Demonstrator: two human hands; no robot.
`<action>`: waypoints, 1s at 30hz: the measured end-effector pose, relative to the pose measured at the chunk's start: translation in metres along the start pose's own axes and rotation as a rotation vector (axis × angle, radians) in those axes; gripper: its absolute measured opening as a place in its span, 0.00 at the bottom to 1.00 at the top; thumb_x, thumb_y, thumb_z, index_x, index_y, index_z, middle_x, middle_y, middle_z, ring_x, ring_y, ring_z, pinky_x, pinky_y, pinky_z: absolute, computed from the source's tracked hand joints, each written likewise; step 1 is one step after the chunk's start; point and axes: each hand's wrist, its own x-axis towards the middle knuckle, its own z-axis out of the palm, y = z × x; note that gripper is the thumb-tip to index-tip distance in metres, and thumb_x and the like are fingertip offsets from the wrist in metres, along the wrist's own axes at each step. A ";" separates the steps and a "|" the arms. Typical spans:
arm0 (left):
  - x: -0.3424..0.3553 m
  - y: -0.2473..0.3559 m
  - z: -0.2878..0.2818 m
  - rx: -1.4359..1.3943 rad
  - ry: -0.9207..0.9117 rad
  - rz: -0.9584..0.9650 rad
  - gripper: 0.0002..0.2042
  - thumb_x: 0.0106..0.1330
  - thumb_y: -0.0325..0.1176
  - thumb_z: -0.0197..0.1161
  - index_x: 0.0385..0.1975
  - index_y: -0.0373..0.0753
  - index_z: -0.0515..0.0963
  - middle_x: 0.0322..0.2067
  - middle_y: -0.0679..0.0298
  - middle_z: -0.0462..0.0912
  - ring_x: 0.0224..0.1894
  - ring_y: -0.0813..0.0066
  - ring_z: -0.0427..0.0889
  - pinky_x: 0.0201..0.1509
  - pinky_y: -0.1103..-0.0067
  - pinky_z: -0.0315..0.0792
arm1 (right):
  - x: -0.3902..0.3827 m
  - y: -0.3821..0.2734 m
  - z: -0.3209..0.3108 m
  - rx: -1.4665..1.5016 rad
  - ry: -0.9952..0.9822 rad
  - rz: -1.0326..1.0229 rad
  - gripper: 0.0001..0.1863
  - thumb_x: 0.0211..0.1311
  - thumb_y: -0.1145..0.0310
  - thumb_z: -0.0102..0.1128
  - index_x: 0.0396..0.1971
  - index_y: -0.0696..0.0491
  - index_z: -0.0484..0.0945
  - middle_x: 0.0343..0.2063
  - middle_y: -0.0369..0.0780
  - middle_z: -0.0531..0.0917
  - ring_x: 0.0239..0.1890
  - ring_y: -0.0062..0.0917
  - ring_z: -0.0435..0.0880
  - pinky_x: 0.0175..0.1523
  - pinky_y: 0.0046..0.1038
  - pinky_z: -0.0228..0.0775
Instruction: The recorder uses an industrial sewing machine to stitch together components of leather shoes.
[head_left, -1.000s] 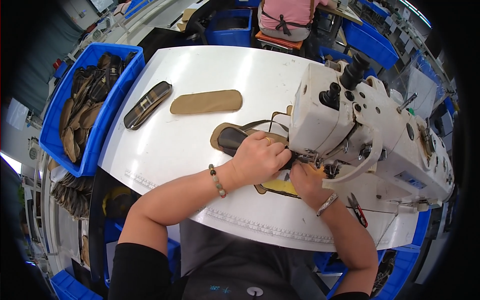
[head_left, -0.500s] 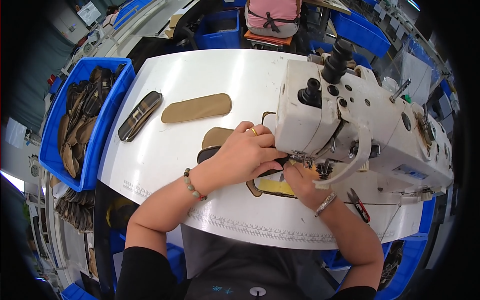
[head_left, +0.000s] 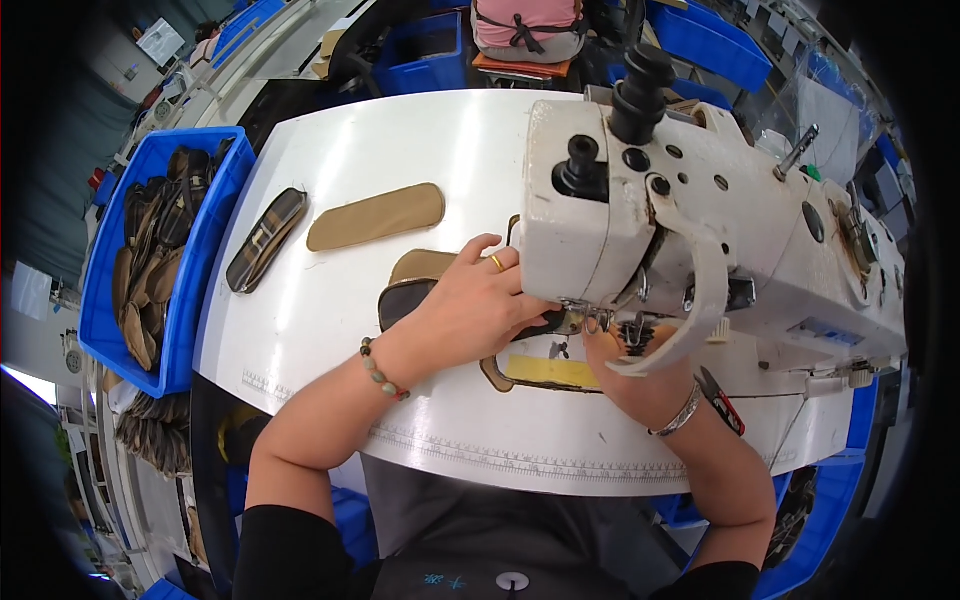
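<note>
One sewing machine (head_left: 570,235), right; one tan-and-black piece (head_left: 403,303), centre, under left hand (head_left: 470,305), fingers bent, partly spread; right hand (head_left: 645,382) part-hidden, grip I cannot tell; one tan pad (head_left: 377,217), one plaid pad (head_left: 267,240), left, on white table (head_left: 420,140); one blue bin (head_left: 205,275), far left.

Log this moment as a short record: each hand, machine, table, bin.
Left hand: over black-and-tan piece, near sewing machine
Right hand: beside yellow strip, partly hidden by sewing machine
Machine finish: white, with black knobs
White table: flat tan piece, plaid piece, red-handled snips
Blue bin, left: dark and tan pieces
</note>
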 end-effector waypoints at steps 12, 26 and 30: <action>0.000 -0.001 -0.001 -0.164 0.066 -0.062 0.09 0.56 0.36 0.71 0.36 0.48 0.86 0.46 0.70 0.82 0.56 0.67 0.76 0.65 0.57 0.62 | -0.007 -0.004 0.017 -0.077 -0.047 -0.182 0.15 0.56 0.73 0.61 0.44 0.51 0.85 0.22 0.34 0.83 0.20 0.27 0.83 0.22 0.31 0.72; 0.005 0.002 -0.001 -0.071 0.107 -0.036 0.09 0.50 0.34 0.73 0.32 0.46 0.88 0.36 0.70 0.82 0.35 0.66 0.81 0.37 0.73 0.77 | -0.007 -0.001 0.020 -0.258 -0.074 -0.193 0.11 0.56 0.70 0.63 0.40 0.47 0.86 0.19 0.28 0.79 0.19 0.19 0.78 0.22 0.27 0.69; 0.008 0.005 -0.003 -0.030 0.091 -0.073 0.07 0.51 0.35 0.72 0.31 0.47 0.88 0.35 0.71 0.82 0.34 0.66 0.81 0.37 0.73 0.76 | -0.014 0.005 0.029 -0.277 -0.061 -0.153 0.11 0.57 0.70 0.62 0.40 0.47 0.86 0.18 0.27 0.78 0.16 0.18 0.76 0.20 0.28 0.67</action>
